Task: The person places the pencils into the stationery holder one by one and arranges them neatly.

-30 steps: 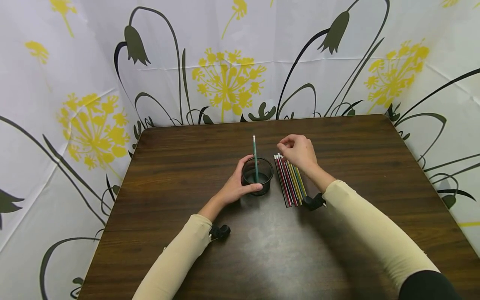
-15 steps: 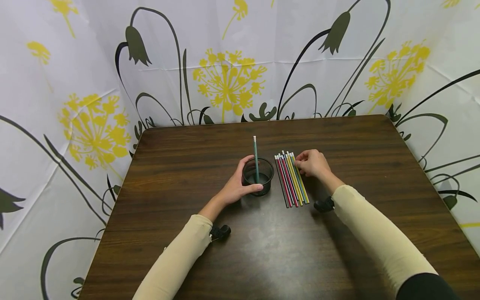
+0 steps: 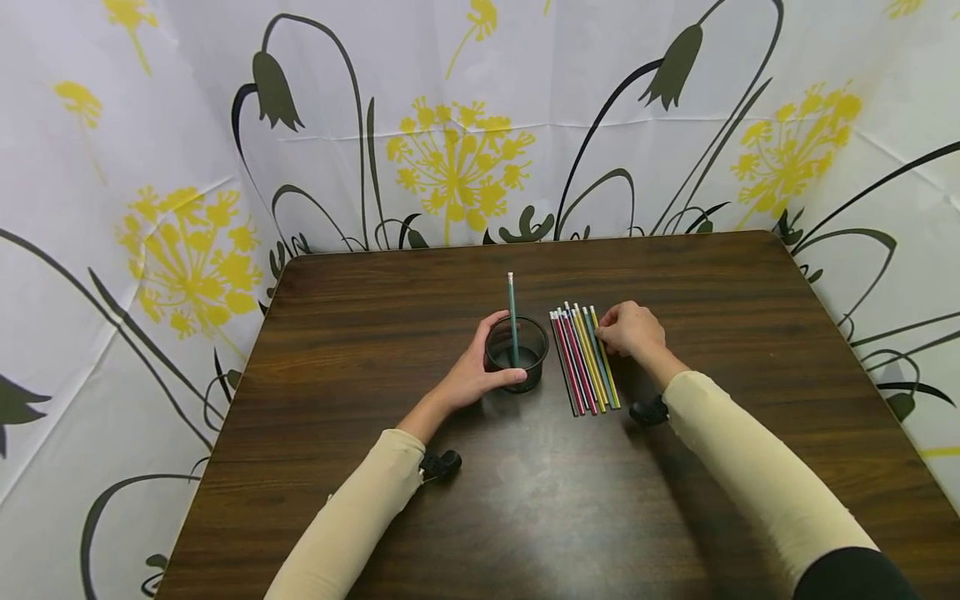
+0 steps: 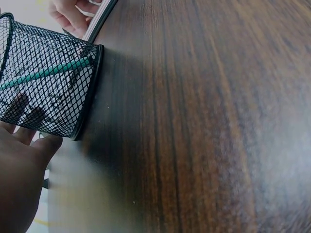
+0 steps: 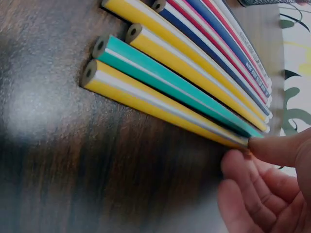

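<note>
My left hand [image 3: 468,377] grips a black mesh pencil cup [image 4: 53,82] by its left side, fingers behind and thumb in front. One green pencil [image 3: 513,308] leans upright inside, its white-tipped end above the rim. To the right of the cup, unsharpened pencils lie side by side on the table: yellow, green, red and dark ones. My right hand [image 3: 636,332] is at the row's right edge. Between thumb and index finger it pinches the far end of the outermost yellow pencil [image 5: 160,109], which lies against a green pencil [image 5: 170,82].
The dark wood-grain table [image 3: 360,333] reaches back to a white curtain [image 3: 480,75] printed with yellow and grey-green flowers. A small black wrist device [image 3: 442,465] sits at the left wrist, another [image 3: 649,411] at the right.
My right hand has moved from above the pencils' far ends down to their right side, and now pinches the outermost yellow pencil. The left hand and cup have stayed put.
</note>
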Tool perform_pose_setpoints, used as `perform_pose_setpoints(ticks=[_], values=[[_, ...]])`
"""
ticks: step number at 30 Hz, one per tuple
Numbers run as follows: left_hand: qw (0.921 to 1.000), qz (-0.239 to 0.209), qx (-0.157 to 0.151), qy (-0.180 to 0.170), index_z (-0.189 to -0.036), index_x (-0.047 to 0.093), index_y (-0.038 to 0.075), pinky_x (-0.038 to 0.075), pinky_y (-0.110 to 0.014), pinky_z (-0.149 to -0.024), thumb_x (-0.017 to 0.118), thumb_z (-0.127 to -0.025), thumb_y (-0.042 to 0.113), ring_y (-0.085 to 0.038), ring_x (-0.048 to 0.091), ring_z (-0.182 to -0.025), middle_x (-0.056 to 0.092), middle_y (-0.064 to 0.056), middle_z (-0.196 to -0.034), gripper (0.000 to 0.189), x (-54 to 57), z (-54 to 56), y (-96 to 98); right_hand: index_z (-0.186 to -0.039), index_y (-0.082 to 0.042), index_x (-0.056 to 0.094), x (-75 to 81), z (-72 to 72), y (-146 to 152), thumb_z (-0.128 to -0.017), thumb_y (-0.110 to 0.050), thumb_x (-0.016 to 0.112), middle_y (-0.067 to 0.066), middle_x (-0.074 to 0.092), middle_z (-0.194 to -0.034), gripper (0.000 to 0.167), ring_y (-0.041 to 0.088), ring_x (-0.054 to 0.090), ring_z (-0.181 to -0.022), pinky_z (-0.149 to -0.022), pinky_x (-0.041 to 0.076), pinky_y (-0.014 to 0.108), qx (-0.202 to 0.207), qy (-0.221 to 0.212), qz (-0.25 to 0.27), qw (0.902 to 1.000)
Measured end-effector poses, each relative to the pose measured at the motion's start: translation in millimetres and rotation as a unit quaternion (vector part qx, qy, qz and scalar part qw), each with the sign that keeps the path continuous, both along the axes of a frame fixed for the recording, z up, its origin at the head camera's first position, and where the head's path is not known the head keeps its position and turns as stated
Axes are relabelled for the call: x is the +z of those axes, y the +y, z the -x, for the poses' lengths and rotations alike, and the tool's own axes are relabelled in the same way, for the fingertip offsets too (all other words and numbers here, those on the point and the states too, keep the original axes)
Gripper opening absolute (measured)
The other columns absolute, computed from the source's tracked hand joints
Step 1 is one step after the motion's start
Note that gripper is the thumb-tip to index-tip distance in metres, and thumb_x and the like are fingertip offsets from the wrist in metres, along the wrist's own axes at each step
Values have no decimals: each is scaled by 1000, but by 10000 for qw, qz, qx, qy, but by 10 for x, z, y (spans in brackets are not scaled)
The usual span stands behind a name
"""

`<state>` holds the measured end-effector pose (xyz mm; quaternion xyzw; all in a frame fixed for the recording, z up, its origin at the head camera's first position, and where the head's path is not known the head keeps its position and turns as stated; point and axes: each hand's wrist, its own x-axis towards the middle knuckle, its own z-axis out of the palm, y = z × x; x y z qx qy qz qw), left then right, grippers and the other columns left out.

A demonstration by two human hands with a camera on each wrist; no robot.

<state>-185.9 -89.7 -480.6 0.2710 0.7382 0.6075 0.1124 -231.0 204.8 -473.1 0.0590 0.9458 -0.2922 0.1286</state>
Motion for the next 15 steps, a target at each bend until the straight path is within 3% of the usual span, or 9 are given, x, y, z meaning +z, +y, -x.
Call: perform_pose_setpoints(ticks=[4, 11, 15], values=[[9999, 44, -41, -96, -151, 20, 3, 22, -61, -110, 75, -83, 4, -33, 35, -137, 41, -19, -146, 87, 173, -65, 7, -93, -10, 71, 28, -23, -22, -91, -25, 65, 1, 66, -64, 17, 16, 62, -57, -58, 46, 37, -20, 96, -448, 9989], [10000, 30, 21, 31, -153, 21, 20, 23, -56, -111, 76, -85, 9, -22, 36, -137, 39, -19, -149, 89, -120, 44, -5, -90, -8, 71, 26, -35, -53, -87, -23, 67, 1, 65, -62, 16, 19, 61, -61, -61, 47, 39, 34, 239, -700, 9973], [10000, 45, 51, 65, -152, 22, 22, 24, -54, -111, 77, -84, 12, -19, 37, -136, 39, -18, -148, 88, -111, 39, -6, -91, -7, 70, 16, -25, -50, -85, -20, 66, 2, 64, -61, 15, 18, 61, -57, -58, 47, 37, 10, 265, -593, 9979]])
